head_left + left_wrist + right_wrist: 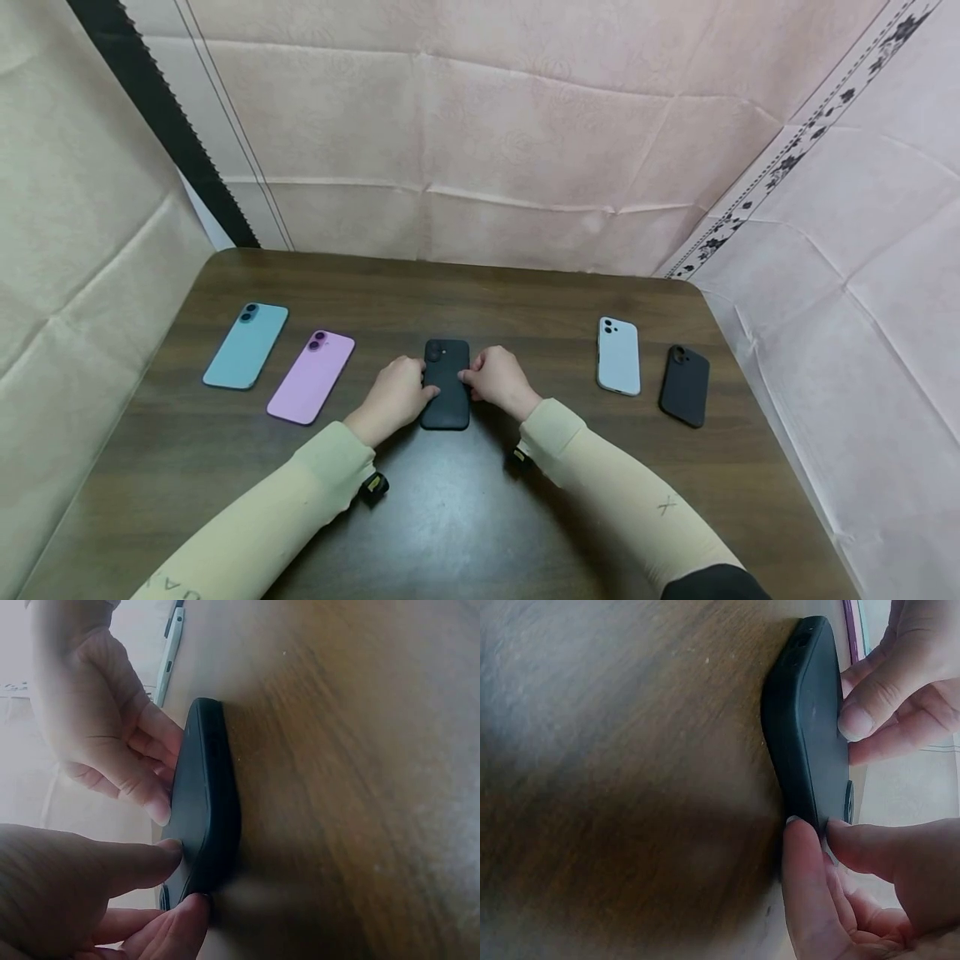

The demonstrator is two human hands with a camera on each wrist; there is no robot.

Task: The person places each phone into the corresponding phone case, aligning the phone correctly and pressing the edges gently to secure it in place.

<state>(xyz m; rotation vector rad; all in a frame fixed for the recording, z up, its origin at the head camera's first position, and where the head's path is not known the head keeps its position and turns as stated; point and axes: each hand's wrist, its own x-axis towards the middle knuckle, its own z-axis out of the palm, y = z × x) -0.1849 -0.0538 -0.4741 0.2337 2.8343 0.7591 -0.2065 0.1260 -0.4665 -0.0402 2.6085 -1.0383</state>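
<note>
A black smartphone in a dark case (447, 410) lies back side up in the middle of the table, its camera corner toward the far side. My left hand (397, 390) pinches its left long edge, thumb on the back and fingers at the side. On the opposite edge, my right hand (501, 379) grips it the same way; in the right wrist view its index fingertip (799, 832) presses the side of the case. The left wrist view shows the case's edge (217, 795) close over the wood, with both thumbs on the back.
A light blue phone (246, 346) and a lilac phone (311, 379) lie at the left of the wooden table (510, 304). At the right are a pale blue phone (618, 357) and another black phone (685, 387). Pale cloth sheets (525, 150) hang around the table's back and sides.
</note>
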